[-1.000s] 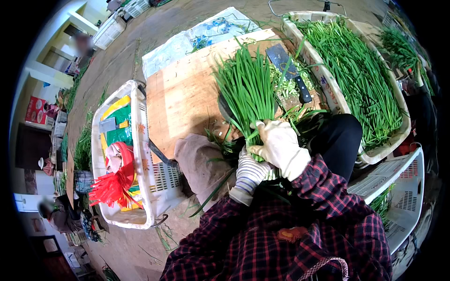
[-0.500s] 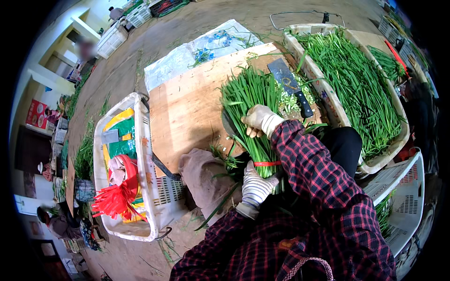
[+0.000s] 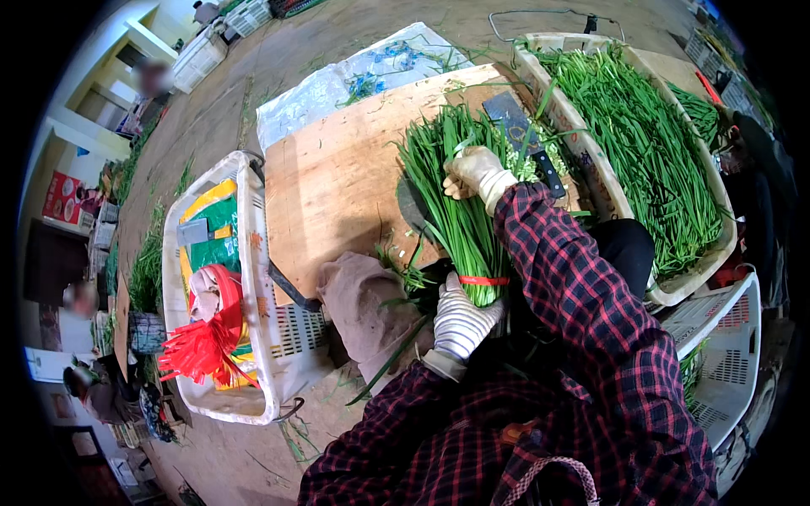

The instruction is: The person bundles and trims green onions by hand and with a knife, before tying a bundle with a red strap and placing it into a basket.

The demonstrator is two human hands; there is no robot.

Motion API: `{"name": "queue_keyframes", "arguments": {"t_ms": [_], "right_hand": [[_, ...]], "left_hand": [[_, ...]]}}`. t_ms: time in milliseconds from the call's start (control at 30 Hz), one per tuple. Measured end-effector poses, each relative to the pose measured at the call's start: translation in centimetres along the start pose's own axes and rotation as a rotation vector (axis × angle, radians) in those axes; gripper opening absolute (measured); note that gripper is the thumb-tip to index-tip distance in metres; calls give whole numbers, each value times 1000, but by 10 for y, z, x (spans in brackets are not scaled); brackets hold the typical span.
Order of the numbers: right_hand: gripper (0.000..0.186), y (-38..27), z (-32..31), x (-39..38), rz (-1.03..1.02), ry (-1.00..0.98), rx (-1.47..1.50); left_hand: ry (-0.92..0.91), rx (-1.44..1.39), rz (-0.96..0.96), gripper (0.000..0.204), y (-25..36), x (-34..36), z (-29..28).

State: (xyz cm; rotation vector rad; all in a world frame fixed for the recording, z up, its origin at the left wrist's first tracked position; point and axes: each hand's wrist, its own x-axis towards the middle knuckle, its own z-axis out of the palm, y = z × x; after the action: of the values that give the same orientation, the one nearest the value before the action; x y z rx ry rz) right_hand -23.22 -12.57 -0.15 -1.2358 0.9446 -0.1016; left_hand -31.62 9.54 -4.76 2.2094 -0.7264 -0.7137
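Observation:
My gloved left hand [image 3: 464, 320] grips the base of a green chive bunch [image 3: 447, 194], just below its red band [image 3: 483, 280]. My gloved right hand [image 3: 474, 175] has its fingers curled on leaves higher up the bunch, over the wooden board [image 3: 325, 177]. Beside the bunch, a black-handled cleaver [image 3: 505, 116] lies among pale chopped pieces [image 3: 548, 135]; a dark round object behind the leaves is partly hidden.
A white crate [image 3: 262, 361] at left holds bags, a small blade and red strips [image 3: 190, 346]. A long crate of chives [image 3: 633, 152] flanks the board at right, another crate [image 3: 721, 379] below it. A brown cloth [image 3: 354, 304] lies nearby; co-workers [image 3: 105, 396] are at left.
My right hand has risen from the bunch's base to its upper leaves, and the red band now shows above my left hand, which stays on the base.

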Motion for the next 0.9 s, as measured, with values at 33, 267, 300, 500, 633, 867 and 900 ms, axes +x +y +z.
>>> {"name": "queue_keyframes", "arguments": {"t_ms": [33, 267, 300, 500, 633, 867, 900], "right_hand": [[13, -2, -1, -1, -29, -18, -36], [15, -8, -9, -3, -212, 34, -328], [16, -10, -9, -3, -260, 86, -268], [20, -76, -50, 11, -365, 127, -129], [61, -124, -100, 12, -790, -512, 554], [35, -39, -54, -91, -443, -87, -689], [46, -27, -54, -93, -554, 15, -807]], "left_hand": [[-17, 18, -2, 107, 1, 0, -2], [90, 138, 4, 88, 12, -10, -8], [71, 119, 4, 89, 10, -10, -9], [8, 142, -99, 102, 11, -20, -8], [-17, 115, -90, 109, 13, -19, -6], [-18, 125, -99, 116, 12, -20, -9], [-23, 117, -89, 116, 13, -20, -8]]}}
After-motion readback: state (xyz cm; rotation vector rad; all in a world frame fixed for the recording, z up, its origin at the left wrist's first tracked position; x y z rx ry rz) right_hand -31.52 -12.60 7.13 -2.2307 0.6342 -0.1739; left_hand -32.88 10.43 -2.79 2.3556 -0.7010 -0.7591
